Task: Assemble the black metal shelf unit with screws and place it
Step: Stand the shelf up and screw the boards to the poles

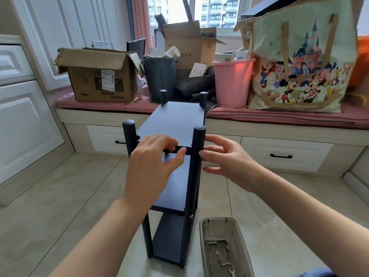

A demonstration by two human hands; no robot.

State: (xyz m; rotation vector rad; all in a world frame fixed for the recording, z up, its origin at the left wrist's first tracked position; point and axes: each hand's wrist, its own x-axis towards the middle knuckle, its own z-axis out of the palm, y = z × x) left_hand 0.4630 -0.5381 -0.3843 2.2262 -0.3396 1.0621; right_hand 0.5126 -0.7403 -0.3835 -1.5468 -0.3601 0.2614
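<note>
The black metal shelf unit [175, 120] stands upright on the tiled floor, with three boards between four round posts. My left hand [153, 162] pinches the near edge of the top board between thumb and fingers. My right hand [225, 158] is at the near right post [197, 156], fingertips touching it just below the top board; whether they hold a screw there I cannot tell. A silver screw head [191, 216] shows lower on that post. Loose screws [217, 252] and a small wrench [231, 272] lie in a translucent grey tray [203, 232] on the floor at the right.
A window bench with a pink cushion [279, 114] runs behind the shelf, carrying cardboard boxes [99, 76], a dark bin [159, 74], a pink bin [232, 80] and a printed tote bag [299, 66]. White cabinets [24, 96] stand at the left. Drawers sit under the bench.
</note>
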